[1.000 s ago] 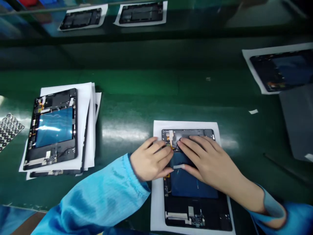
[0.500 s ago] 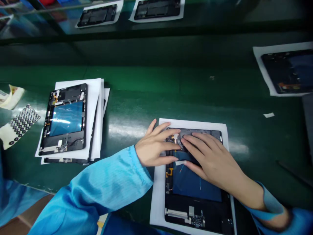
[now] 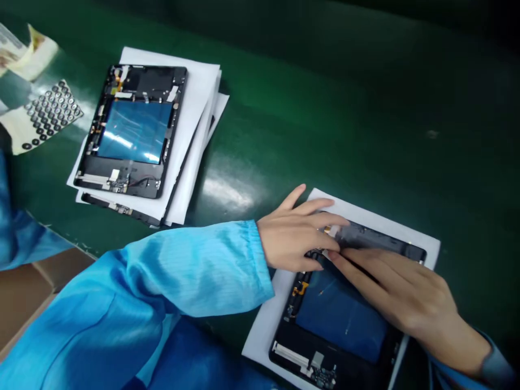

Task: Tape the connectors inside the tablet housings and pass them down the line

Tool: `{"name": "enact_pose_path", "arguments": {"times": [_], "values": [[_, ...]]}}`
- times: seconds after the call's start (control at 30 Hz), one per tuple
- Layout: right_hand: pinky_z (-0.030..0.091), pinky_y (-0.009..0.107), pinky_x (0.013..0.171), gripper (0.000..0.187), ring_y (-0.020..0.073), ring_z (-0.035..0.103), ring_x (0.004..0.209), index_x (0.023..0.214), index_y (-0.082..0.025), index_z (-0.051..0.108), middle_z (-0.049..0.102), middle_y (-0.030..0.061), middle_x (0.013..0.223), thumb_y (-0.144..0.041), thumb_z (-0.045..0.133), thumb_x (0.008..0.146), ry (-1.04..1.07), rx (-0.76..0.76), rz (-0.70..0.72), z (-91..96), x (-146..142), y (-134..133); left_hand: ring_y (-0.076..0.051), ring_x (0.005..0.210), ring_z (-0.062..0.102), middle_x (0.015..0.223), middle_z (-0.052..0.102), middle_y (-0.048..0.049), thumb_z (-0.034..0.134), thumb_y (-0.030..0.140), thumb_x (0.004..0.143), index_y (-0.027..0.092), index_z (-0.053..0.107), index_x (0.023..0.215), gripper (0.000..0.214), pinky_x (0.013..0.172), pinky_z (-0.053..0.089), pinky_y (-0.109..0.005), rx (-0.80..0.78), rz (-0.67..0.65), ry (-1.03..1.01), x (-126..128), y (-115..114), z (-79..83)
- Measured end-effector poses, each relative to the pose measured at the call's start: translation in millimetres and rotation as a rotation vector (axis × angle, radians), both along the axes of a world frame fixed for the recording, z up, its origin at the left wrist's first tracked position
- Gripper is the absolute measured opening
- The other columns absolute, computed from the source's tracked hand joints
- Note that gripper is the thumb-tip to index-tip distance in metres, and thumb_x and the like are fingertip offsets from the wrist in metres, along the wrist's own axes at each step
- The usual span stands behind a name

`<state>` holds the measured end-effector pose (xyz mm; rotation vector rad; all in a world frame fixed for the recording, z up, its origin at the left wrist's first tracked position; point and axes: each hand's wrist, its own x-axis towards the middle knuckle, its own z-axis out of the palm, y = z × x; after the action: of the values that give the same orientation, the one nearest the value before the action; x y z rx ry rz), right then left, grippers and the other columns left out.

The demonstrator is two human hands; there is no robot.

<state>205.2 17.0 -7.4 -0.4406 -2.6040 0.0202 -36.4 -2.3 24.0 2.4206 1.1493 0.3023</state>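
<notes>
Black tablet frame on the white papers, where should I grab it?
Probably pinch the black tablet frame by its long edges, from above, clear of the blue film and circuit board; it lies flat on white paper.

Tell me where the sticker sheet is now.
The sticker sheet lies at the upper left of the head view, just left of the tablet frame on the paper stack.
</notes>
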Motion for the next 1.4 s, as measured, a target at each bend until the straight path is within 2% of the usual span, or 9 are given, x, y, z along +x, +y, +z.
{"name": "enact_pose_path", "arguments": {"times": [0.17,0.5,0.6,0.77,0.87,1.0,1.13,1.23,1.4], "values": [[0.05,0.036,0.081,0.029,0.0216,0.063,0.088,0.114,-0.01,0.066,0.07,0.0099,0.098,-0.004,0.056,0.087,-0.081,0.125,0.144,6.5,-1.4,6.9,-0.033,0.144,0.032,0.144,0.052,-0.0009,0.081,0.032,0.075,0.028,0.072,0.108,0.035,0.119,0.002,-0.069,0.001,-0.025,-0.011,1.4,1.8,-6.2],[0.048,0.039,0.08,0.027,0.0232,0.063,0.086,0.11,-0.008,0.066,0.07,0.0109,0.098,-0.002,0.051,0.088,-0.11,0.144,0.155,13.9,-3.4,8.2,-0.034,0.142,0.034,0.142,0.055,-0.0034,0.078,0.03,0.076,0.024,0.072,0.107,0.031,0.119,0.001,-0.069,0.035,-0.008,-0.06,-0.5,-1.8,-9.5],[0.049,0.039,0.08,0.029,0.0234,0.063,0.088,0.113,-0.007,0.064,0.07,0.0108,0.1,-0.002,0.05,0.088,-0.113,0.135,0.151,13.7,-3.5,6.2,-0.033,0.139,0.039,0.139,0.057,-0.007,0.073,0.032,0.081,0.02,0.071,0.107,0.029,0.12,0.009,-0.065,0.141,0.014,-0.065,-2.5,-6.8,-12.6],[0.05,0.039,0.083,0.033,0.024,0.063,0.096,0.115,-0.009,0.061,0.07,0.0095,0.106,0.001,0.051,0.086,-0.082,0.102,0.125,6.7,-1.2,3.9,-0.023,0.124,0.055,0.118,0.07,-0.0029,0.056,0.032,0.096,0.021,0.072,0.098,0.019,0.118,0.031,-0.044,0.393,-0.046,-0.004,-2.8,-16.8,-19.5],[0.051,0.039,0.083,0.033,0.0235,0.064,0.094,0.115,-0.008,0.061,0.07,0.0086,0.102,0.002,0.054,0.084,-0.058,0.119,0.136,4.8,-0.9,5.8,-0.022,0.117,0.059,0.11,0.072,-0.0016,0.054,0.031,0.098,0.02,0.073,0.096,0.021,0.11,0.041,-0.041,0.516,-0.084,0.024,-1.4,-18.0,-21.4],[0.053,0.037,0.08,0.028,0.0215,0.065,0.09,0.11,-0.01,0.062,0.072,0.0077,0.099,-0.001,0.056,0.085,-0.039,0.163,0.177,12.6,-4.3,10.7,-0.023,0.111,0.063,0.104,0.073,-0.0023,0.055,0.031,0.097,0.02,0.074,0.09,0.023,0.102,0.048,-0.04,0.618,-0.121,0.063,1.1,-15.9,-17.5],[0.053,0.033,0.076,0.025,0.0195,0.065,0.086,0.102,-0.012,0.065,0.072,0.0066,0.095,0.001,0.05,0.087,-0.084,0.177,0.172,21.7,-7.4,11.7,-0.023,0.108,0.065,0.103,0.073,-0.0022,0.055,0.025,0.097,0.022,0.074,0.087,0.022,0.099,0.049,-0.04,0.626,-0.132,0.116,3.1,-14.0,-12.2],[0.051,0.035,0.078,0.025,0.0206,0.063,0.087,0.101,-0.009,0.067,0.071,0.0086,0.097,0.001,0.048,0.088,-0.113,0.164,0.16,21.3,-9.2,11.2,-0.023,0.108,0.065,0.102,0.073,-0.0004,0.054,0.021,0.097,0.023,0.074,0.085,0.023,0.099,0.049,-0.04,0.605,-0.128,0.11,3.2,-12.4,-12.3],[0.049,0.04,0.088,0.032,0.0247,0.059,0.101,0.115,-0.011,0.064,0.068,0.0092,0.114,-0.006,0.042,0.091,-0.175,0.13,0.068,10.2,-4.5,4.2,-0.025,0.115,0.061,0.106,0.072,-0.0011,0.051,0.025,0.098,0.022,0.073,0.093,0.022,0.103,0.047,-0.042,0.556,-0.168,0.126,-0.5,-11.1,-14.8]]}}
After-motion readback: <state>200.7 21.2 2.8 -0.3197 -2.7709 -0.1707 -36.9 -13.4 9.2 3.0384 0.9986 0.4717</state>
